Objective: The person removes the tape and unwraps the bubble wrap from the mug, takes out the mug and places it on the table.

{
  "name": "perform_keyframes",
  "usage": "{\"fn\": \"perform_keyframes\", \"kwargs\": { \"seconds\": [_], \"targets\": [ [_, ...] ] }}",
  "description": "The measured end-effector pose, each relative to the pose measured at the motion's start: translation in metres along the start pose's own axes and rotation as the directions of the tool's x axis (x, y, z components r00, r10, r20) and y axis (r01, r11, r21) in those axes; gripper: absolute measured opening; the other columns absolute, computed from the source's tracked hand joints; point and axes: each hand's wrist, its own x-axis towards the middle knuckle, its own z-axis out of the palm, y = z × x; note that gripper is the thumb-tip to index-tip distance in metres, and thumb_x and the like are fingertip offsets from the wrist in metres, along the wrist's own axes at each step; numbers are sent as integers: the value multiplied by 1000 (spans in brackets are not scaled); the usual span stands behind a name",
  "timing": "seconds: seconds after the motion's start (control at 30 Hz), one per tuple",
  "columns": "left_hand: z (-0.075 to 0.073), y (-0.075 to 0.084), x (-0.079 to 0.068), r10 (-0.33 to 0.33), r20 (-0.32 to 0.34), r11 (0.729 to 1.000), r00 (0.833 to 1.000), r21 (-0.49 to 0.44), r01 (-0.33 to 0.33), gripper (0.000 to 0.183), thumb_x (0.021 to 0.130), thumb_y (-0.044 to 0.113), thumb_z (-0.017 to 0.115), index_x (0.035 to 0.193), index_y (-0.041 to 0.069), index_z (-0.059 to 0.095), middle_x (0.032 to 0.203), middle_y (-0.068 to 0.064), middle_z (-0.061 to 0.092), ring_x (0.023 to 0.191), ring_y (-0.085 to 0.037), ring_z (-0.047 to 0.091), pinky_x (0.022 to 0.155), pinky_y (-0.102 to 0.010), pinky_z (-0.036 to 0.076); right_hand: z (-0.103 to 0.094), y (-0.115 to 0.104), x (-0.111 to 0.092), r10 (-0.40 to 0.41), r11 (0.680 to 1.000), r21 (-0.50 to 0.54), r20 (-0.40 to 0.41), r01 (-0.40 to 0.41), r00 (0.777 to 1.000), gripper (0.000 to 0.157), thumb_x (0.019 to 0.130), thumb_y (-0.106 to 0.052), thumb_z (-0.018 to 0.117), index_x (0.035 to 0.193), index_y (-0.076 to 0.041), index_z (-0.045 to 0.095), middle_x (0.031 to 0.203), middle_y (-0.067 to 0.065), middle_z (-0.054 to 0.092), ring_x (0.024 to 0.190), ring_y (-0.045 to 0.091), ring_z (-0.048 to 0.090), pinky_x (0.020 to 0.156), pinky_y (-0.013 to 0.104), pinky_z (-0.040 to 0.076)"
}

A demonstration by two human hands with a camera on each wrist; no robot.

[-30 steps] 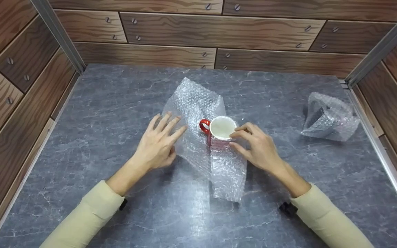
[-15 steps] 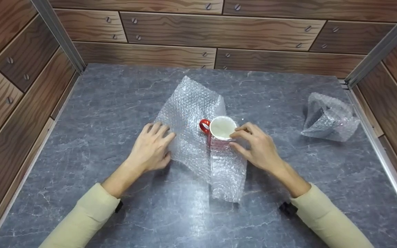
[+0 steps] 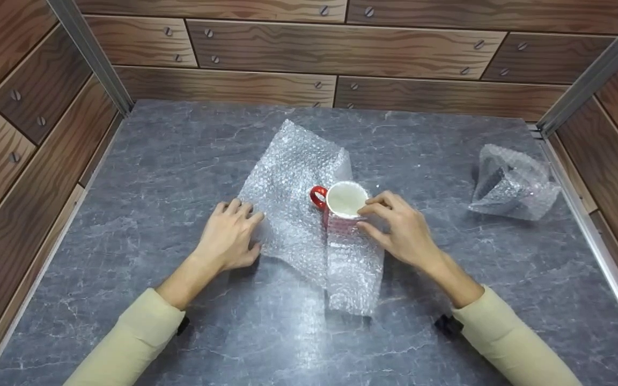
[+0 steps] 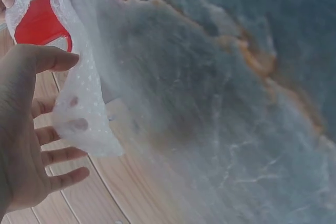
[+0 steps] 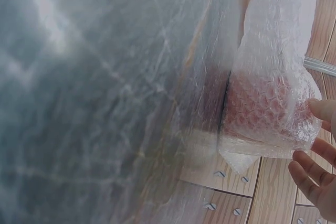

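A red mug [image 3: 347,199], white inside, stands upright with its red handle [image 3: 317,197] toward the left. Bubble wrap [image 3: 293,166] covers its near side and spreads out to the left, its front strip reaching toward me. My right hand [image 3: 404,229] grips the mug's right rim, thumb on the wrapped outside. Reddish mug wall [image 5: 262,100] shows through the wrap in the right wrist view. At the wrap's left edge lies my left hand [image 3: 227,236]; its wrist view shows the thumb [image 4: 63,59] at the edge and spread fingers, two partly behind the film.
A second bubble-wrapped bundle [image 3: 515,182] lies at the right side of the grey marbled table [image 3: 180,145]. Wood-patterned panels [image 3: 341,51] wall the back and both sides, with metal rails [image 3: 97,53] at the corners.
My left hand has moved left and toward me, and the left flap of bubble wrap has spread flatter that way. The right hand and the mug have stayed in place.
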Motion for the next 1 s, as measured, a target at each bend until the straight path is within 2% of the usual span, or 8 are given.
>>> {"fn": "perform_keyframes", "kwargs": {
  "seconds": [0.2, 0.37, 0.53, 0.73, 1.0],
  "targets": [
    [2, 0, -2, -10, 70, 1000, 997, 6, 10, 56, 84, 46, 75, 127, 11, 66, 118, -14, 70, 116, -36, 63, 97, -54, 57, 0, 0, 0, 3, 1000, 2, 1, -3, 1000, 25, 87, -25, 86, 107, -13, 78, 108, 9, 72, 95, 26, 69, 78, 40, 63],
    [4, -1, -3, -10, 92, 1000, 996, 11, 9, 59, 83, 49, 75, 128, 10, 66, 121, -16, 71, 119, -38, 63, 94, -55, 58, 0, 0, 0, 4, 1000, 4, 4, -4, 1000, 25, 87, -24, 86, 107, -12, 78, 109, 10, 72, 95, 26, 69, 80, 40, 63],
    [5, 0, -4, -15, 100, 1000, 995, -3, 16, 56, 83, 47, 73, 124, 9, 67, 120, -17, 72, 119, -39, 64, 94, -57, 58, 0, 0, 0, 0, 1000, 4, 2, 0, 1000, 25, 87, -25, 86, 107, -12, 78, 109, 10, 72, 95, 26, 69, 79, 40, 63],
    [8, 0, -4, -23, 99, 1000, 995, -1, 23, 50, 83, 46, 72, 116, 9, 69, 112, -15, 73, 110, -36, 65, 86, -53, 58, 0, 0, 0, 1, 1000, 6, 4, -1, 1000, 25, 87, -26, 86, 107, -12, 78, 109, 10, 72, 96, 26, 69, 79, 40, 64],
    [10, 1, -3, -47, 91, 998, 995, -42, 51, 45, 81, 43, 74, 110, 8, 70, 109, -15, 73, 107, -36, 67, 80, -51, 59, 0, 0, 0, 2, 1000, 3, 4, -2, 1000, 25, 86, -24, 87, 106, -12, 78, 109, 10, 72, 95, 27, 69, 79, 41, 63]
  ]
}}
